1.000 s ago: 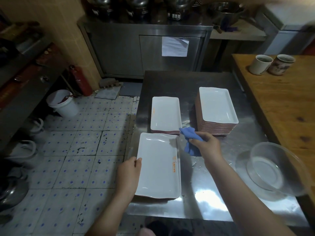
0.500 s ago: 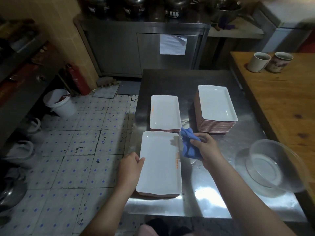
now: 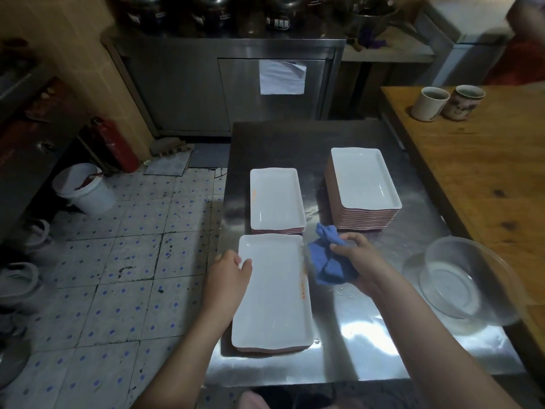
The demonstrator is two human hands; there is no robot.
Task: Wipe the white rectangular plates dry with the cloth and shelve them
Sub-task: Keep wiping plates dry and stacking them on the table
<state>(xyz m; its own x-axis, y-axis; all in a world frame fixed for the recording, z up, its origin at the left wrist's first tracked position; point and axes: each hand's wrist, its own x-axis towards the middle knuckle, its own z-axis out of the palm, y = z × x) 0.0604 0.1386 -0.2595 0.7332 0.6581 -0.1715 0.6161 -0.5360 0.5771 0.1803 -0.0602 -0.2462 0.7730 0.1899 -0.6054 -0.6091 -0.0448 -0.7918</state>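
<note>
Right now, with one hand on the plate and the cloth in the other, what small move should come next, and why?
Probably slide the cloth left onto the nearest plate and begin wiping. The right hand holds the bunched cloth at that plate's right rim, while the left hand grips its left edge, steadying it flat on the table.

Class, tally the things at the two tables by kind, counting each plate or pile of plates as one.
Plates or piles: 3
Cups: 2
Clear bowl: 1
Blue cloth: 1
Total: 7
</note>
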